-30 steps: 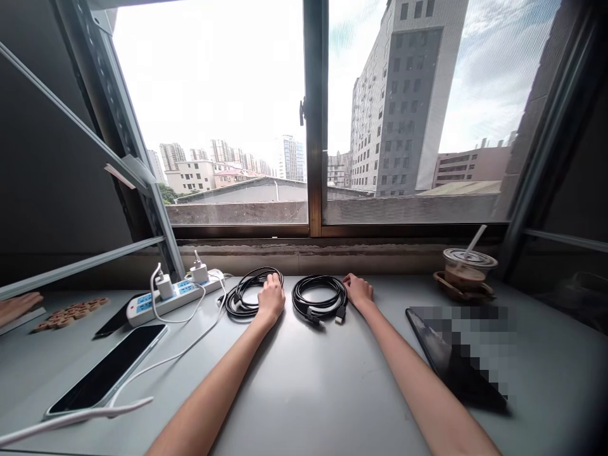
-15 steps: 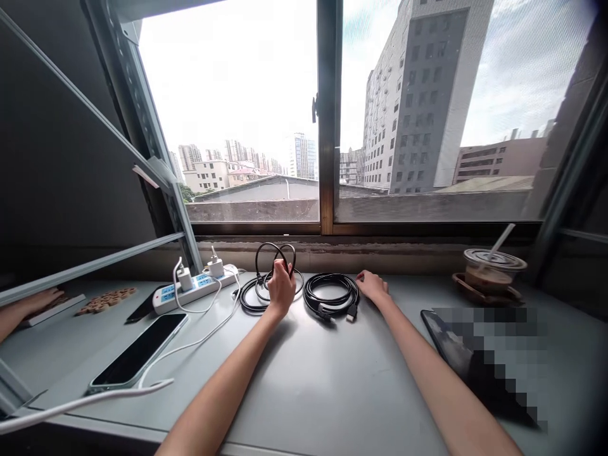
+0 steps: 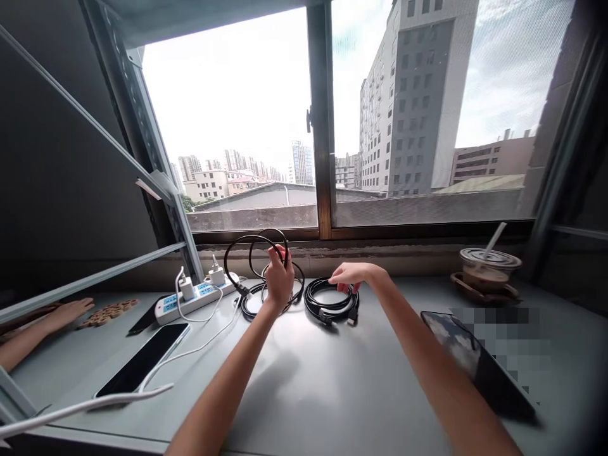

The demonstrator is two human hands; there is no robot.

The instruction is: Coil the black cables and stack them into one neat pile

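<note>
My left hand (image 3: 279, 282) is closed around a black cable (image 3: 226, 259), lifting some of its loops above the desk. One connector (image 3: 244, 291) hangs to the left of the hand, and the rest of the loops lie partly behind my wrist. To the right, a second black cable (image 3: 314, 306) rests in a neat coil, its HDMI-like plug (image 3: 352, 316) at the front right. Over this coil's far right side is my right hand (image 3: 350, 274), palm down, fingers apart and bent downward. Whether its fingertips touch the coil I cannot tell.
Left are a power strip (image 3: 197, 297) with white chargers, a phone (image 3: 142, 361) and white cords (image 3: 199, 348). Another person's hand (image 3: 71, 313) is beside brown pieces (image 3: 108, 312) at far left. A drink cup (image 3: 487, 269) and a dark tablet (image 3: 475, 354) are on the right.
My left hand has raised the cable loops slightly, and they spread wider to the left. My right hand has moved left from beside the second coil to above it. The other person's hand has shifted right.
</note>
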